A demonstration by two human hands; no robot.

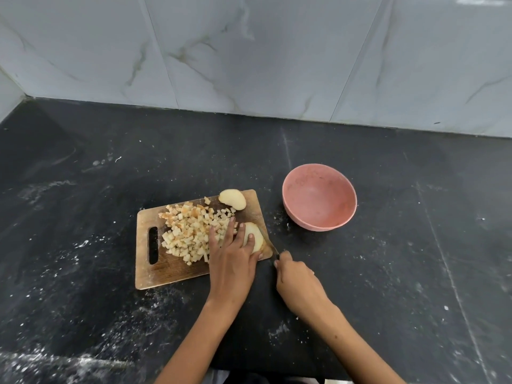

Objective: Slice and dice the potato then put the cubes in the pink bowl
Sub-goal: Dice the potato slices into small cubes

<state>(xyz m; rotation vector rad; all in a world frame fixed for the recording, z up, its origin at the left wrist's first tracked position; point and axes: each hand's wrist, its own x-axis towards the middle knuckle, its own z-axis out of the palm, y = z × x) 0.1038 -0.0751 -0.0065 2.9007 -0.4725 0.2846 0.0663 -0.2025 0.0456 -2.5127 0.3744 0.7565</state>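
Potato [253,236] piece at board's [146,273] near right corner, left hand [231,259] fingers flat on it; right hand [293,275] grips knife [273,249]. Advise curling fingertips back; bowl [319,197] empty, right

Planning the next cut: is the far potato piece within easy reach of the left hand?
Probably yes: the left hand lies on the near piece, and only bare board separates it from the far piece.
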